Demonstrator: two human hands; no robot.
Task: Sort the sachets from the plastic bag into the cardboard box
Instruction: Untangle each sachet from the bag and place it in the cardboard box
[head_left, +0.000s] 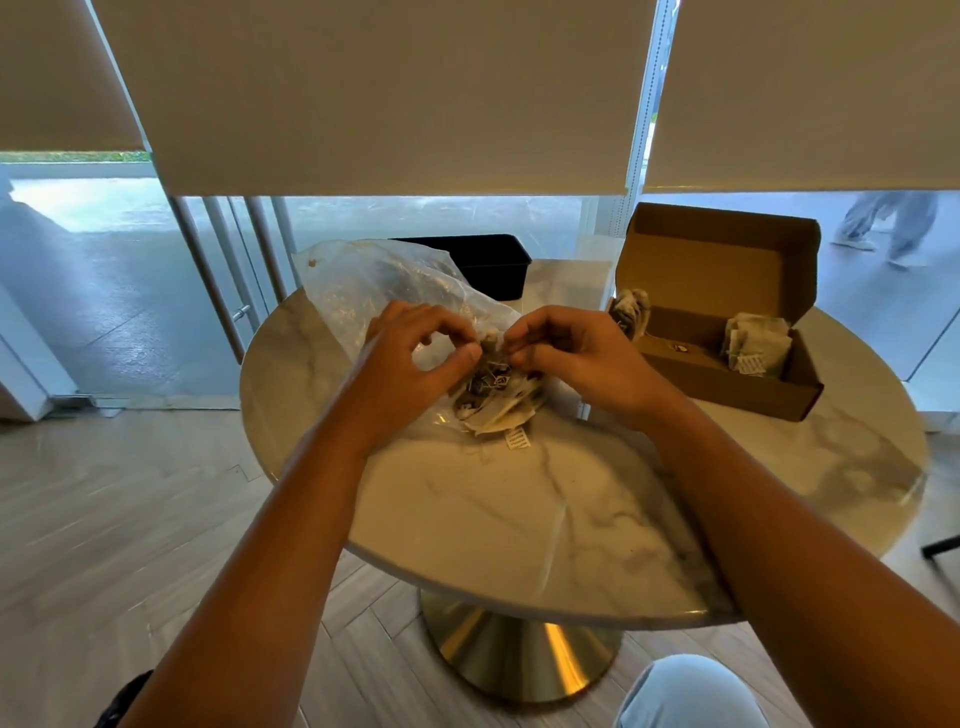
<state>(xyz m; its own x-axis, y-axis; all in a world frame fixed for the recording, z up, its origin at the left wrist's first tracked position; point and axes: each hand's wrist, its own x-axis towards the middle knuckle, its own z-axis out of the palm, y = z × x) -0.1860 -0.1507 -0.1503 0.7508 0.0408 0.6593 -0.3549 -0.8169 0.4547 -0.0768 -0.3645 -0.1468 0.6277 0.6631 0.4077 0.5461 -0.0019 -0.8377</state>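
Note:
A clear plastic bag (363, 283) lies on the round marble table (519, 519), its mouth toward me with a tangle of sachets (496, 400) spilling out. My left hand (415, 358) and my right hand (576, 353) meet over the pile, both pinching one small sachet (489, 344) between thumb and fingers. At the right stands an open cardboard box (727, 384), lid up, with several sachets (753, 343) stacked at its right end and a few more sachets (631, 309) at its left end.
A black rectangular bin (488, 260) sits behind the bag at the table's far edge. Glass doors and lowered blinds stand beyond. A person's legs (888, 223) pass outside at top right. My knee (685, 691) shows below the table's gold pedestal (519, 654).

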